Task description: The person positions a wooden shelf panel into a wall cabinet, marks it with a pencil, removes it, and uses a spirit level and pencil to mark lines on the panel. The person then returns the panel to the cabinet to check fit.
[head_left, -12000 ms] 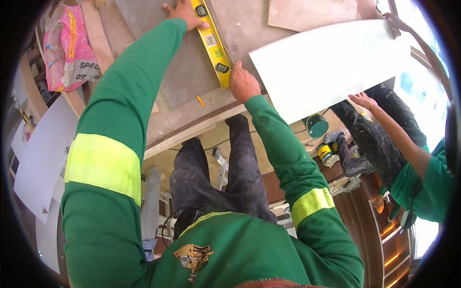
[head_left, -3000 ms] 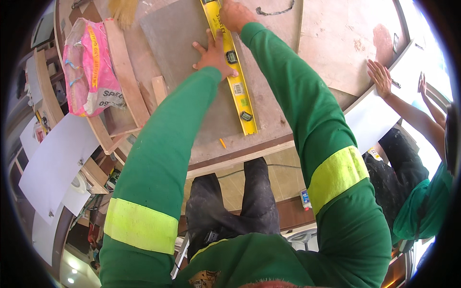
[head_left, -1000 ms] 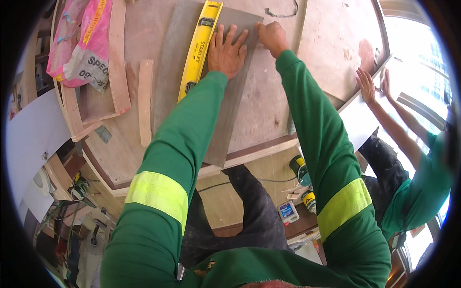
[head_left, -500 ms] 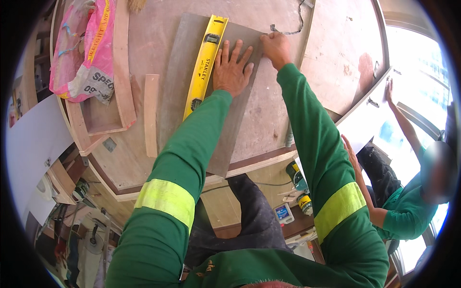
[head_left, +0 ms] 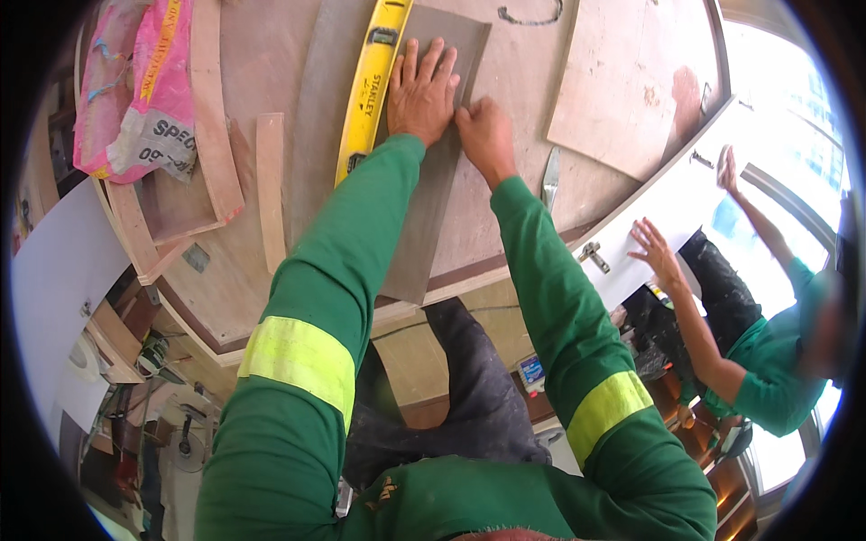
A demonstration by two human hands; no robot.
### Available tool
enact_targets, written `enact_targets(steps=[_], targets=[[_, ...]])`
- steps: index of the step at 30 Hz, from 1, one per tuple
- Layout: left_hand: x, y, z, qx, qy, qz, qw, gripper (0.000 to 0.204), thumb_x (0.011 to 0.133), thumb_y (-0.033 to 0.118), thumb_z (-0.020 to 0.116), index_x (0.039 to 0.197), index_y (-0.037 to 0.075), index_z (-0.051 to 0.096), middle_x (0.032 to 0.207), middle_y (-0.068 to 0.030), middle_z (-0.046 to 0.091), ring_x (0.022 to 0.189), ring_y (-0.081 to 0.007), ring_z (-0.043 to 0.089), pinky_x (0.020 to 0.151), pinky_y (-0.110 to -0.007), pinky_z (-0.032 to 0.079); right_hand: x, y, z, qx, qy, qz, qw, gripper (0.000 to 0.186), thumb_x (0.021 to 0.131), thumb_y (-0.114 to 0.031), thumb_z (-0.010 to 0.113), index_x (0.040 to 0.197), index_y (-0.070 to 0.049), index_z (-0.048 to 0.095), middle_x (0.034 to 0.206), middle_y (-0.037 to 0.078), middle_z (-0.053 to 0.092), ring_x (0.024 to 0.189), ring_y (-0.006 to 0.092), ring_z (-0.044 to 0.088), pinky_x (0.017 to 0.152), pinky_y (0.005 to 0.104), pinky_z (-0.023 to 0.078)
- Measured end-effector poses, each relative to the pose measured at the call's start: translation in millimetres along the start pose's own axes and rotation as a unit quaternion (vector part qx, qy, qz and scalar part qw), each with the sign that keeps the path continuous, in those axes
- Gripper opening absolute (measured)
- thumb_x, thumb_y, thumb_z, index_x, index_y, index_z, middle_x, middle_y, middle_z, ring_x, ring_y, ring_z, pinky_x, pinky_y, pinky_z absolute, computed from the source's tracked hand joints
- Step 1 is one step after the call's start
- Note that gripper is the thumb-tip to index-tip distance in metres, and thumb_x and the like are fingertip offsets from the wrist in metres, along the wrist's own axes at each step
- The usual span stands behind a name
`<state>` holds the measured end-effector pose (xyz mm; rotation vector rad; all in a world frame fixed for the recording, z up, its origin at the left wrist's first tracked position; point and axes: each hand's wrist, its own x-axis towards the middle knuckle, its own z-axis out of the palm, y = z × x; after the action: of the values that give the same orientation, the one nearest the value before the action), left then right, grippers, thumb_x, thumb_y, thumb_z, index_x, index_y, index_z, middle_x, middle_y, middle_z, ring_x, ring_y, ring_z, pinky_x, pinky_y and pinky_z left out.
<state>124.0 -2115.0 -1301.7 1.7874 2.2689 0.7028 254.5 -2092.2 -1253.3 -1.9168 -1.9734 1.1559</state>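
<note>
I have the left hand (head_left: 422, 106) spread flat on the grey-brown board (head_left: 431, 212), just beside the yellow level (head_left: 365, 113); the right hand (head_left: 488, 140) curls at the board's right edge, its hold hidden from me. Open wood separates board from putty knife (head_left: 550, 178) on the surface (head_left: 505, 212). Windows (head_left: 780, 113) brighten the right.
</note>
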Motion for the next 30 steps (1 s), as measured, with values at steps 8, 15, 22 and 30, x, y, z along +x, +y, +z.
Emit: enact_targets(steps=[8, 15, 22, 30], targets=[[-1.9, -0.3, -2.9, -0.116, 0.055, 0.046, 0.991, 0.045, 0.103, 0.032, 0.06, 0.144, 0.015, 0.06, 0.159, -0.0096, 0.046, 0.151, -0.0364, 0.033, 0.126, -0.052, 0.024, -83.0, 31.2, 18.1, -0.035, -0.002, -0.001, 0.999, 0.035, 0.092, -0.026, 0.071, 0.084, 0.008, 0.063, 0.086, 0.033, 0.067, 0.087, 0.0515, 0.066, 0.079, 0.0551, 0.053], [-118.1, 14.3, -76.4, -0.013, -0.24, 0.091, 0.966, 0.084, 0.089, 0.038, 0.077, 0.161, 0.018, 0.039, 0.171, -0.0161, 0.022, 0.155, -0.0487, 0.019, 0.126, -0.06, 0.021, -177.4, 77.3, 45.2, 0.12, -0.024, 0.101, 0.987, 0.035, 0.095, -0.028, 0.07, 0.09, 0.006, 0.07, 0.079, 0.03, 0.067, 0.076, 0.0463, 0.068, 0.07, 0.0497, 0.052], [-200.1, 22.0, -109.4, 0.011, -0.323, -0.007, 0.946, 0.109, 0.076, 0.043, 0.088, 0.165, 0.022, 0.03, 0.175, -0.0137, 0.01, 0.158, -0.0494, 0.012, 0.126, -0.062, 0.018, -162.7, 70.5, 43.6, 0.072, -0.015, 0.059, 0.996, 0.035, 0.095, -0.028, 0.067, 0.084, 0.005, 0.066, 0.079, 0.029, 0.067, 0.079, 0.0465, 0.068, 0.072, 0.0512, 0.052], [-169.9, 24.8, -106.1, 0.087, -0.364, -0.003, 0.927, 0.114, 0.075, 0.039, 0.09, 0.167, 0.029, 0.023, 0.176, -0.0105, 0.006, 0.159, -0.046, 0.012, 0.126, -0.063, 0.021, -113.7, 67.9, 38.4, 0.086, 0.007, 0.057, 0.995, 0.029, 0.093, -0.024, 0.068, 0.088, 0.005, 0.065, 0.085, 0.029, 0.069, 0.084, 0.0475, 0.068, 0.076, 0.0519, 0.053]])
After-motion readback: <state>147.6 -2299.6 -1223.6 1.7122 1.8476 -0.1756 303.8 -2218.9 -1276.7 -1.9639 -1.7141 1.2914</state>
